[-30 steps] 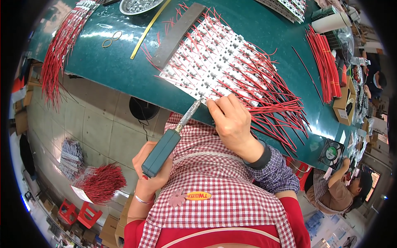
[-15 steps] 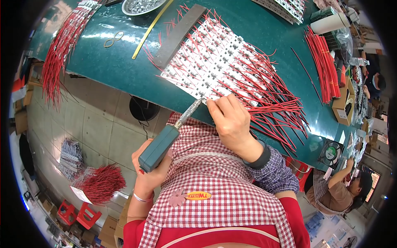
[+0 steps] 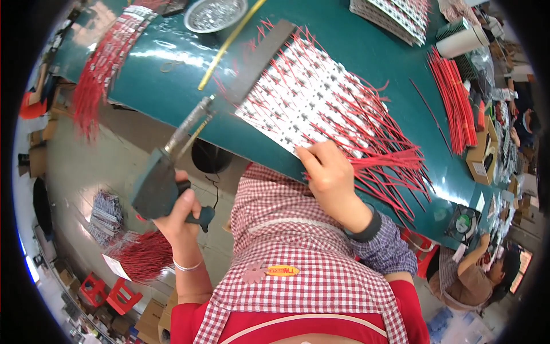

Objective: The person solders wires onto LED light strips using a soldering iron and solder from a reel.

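Observation:
My left hand (image 3: 182, 213) grips a dark green soldering gun (image 3: 153, 186) by its handle, with a finger near the trigger. Its foil-wrapped barrel (image 3: 186, 127) points up and away, the tip over the table's near edge, apart from the boards. A panel of white circuit boards (image 3: 303, 102) with small black parts lies on the table. At the panel's near edge, my right hand (image 3: 332, 180) is closed in a pinch; what sits between its fingertips is hidden. Red and black wires (image 3: 395, 163) fan out from the panel to the right, some beside that hand.
A dark flat bar (image 3: 260, 63) lies across the panel's left side, next to a yellow strip (image 3: 229, 46) and a metal bowl (image 3: 215, 14) of small pieces. Wired strips (image 3: 109, 57) hang over the table edge at left. Red wire bundles (image 3: 452, 103) and a small fan (image 3: 461, 222) are at right.
My left hand has drawn the soldering gun left, away from the panel edge where its tip was beside my right fingers. My right hand stays pinched at that edge. The view has shifted slightly.

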Demonstrator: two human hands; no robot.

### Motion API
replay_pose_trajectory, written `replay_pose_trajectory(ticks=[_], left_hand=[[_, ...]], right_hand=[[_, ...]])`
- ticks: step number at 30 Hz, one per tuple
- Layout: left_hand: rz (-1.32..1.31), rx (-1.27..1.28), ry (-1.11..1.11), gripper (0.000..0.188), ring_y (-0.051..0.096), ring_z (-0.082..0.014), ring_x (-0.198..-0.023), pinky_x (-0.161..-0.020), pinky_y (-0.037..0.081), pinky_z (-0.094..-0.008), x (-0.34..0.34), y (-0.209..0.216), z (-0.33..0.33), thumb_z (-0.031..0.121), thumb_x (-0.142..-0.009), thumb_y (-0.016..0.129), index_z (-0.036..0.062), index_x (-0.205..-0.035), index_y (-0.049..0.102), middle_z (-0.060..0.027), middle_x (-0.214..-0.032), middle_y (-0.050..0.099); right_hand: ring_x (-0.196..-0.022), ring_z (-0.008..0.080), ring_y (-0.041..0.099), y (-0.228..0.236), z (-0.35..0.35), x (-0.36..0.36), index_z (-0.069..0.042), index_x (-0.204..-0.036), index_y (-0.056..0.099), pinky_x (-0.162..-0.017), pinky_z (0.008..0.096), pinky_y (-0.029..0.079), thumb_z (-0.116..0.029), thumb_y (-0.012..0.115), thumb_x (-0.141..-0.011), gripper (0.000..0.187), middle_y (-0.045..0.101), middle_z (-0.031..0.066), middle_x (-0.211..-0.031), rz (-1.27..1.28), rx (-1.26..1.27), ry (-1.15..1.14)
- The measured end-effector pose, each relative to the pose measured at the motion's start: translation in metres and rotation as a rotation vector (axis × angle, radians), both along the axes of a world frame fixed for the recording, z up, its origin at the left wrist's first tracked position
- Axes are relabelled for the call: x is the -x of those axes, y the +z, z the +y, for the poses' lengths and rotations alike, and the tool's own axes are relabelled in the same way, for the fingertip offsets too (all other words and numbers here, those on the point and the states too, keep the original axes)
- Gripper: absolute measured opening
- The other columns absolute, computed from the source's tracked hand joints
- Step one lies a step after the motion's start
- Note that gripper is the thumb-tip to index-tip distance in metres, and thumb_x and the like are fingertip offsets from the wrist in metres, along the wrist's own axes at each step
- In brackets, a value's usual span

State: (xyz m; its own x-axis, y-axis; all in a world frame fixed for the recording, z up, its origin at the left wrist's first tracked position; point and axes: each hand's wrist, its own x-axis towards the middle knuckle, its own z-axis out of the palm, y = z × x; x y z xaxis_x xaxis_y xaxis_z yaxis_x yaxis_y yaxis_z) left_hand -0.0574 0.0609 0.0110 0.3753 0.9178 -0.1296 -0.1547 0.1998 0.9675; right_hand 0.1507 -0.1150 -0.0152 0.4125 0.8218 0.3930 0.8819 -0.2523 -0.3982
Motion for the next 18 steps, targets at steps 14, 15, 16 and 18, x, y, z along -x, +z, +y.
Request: replay_pose_trajectory(ticks=[14, 15, 16, 18], left_hand=[[-0.427, 0.441, -0.138, 0.022, 0.055, -0.015, -0.07, -0.055, 0.045, -0.0243, -0.095, -0.043, 0.273, -0.001, -0.091, 0.064, -0.0103, -0.111, 0.061, -0.0153, -0.098, 0.063], [-0.434, 0.463, -0.189, 0.021, 0.055, -0.0151, -0.071, -0.056, 0.046, -0.0242, -0.109, -0.052, 0.291, -0.001, -0.092, 0.063, -0.0107, -0.111, 0.06, -0.016, -0.099, 0.063], [-0.44, 0.49, -0.245, 0.021, 0.055, -0.0152, -0.071, -0.057, 0.047, -0.0241, -0.12, -0.06, 0.308, -0.002, -0.092, 0.063, -0.011, -0.11, 0.06, -0.0168, -0.1, 0.063], [-0.433, 0.534, -0.3, 0.021, 0.056, -0.016, -0.071, -0.058, 0.048, -0.0244, -0.132, -0.075, 0.345, -0.001, -0.093, 0.063, -0.0116, -0.11, 0.06, -0.0174, -0.101, 0.063]], right_hand=[[-0.075, 0.0301, 0.07, 0.036, -0.079, -0.031, 0.008, -0.12, 0.066, -0.068, 0.0356, 0.057, 0.011, 0.062, -0.087, 0.033, 0.072, 0.0183, -0.094, 0.079, -0.273, -0.137], [-0.086, 0.033, 0.074, 0.037, -0.094, -0.032, 0.009, -0.118, 0.066, -0.078, 0.0367, 0.06, 0.008, 0.058, -0.093, 0.026, 0.074, 0.0215, -0.105, 0.052, -0.251, -0.226], [-0.094, 0.0329, 0.075, 0.044, -0.104, -0.034, 0.01, -0.115, 0.067, -0.083, 0.0375, 0.06, 0.006, 0.056, -0.096, 0.022, 0.074, 0.0226, -0.107, 0.028, -0.296, -0.329], [-0.066, 0.0104, 0.052, 0.064, -0.117, -0.051, 0.011, -0.119, 0.064, -0.056, 0.0229, 0.044, -0.005, 0.05, -0.106, 0.024, 0.07, 0.0176, -0.101, -0.249, -0.502, -0.506]])
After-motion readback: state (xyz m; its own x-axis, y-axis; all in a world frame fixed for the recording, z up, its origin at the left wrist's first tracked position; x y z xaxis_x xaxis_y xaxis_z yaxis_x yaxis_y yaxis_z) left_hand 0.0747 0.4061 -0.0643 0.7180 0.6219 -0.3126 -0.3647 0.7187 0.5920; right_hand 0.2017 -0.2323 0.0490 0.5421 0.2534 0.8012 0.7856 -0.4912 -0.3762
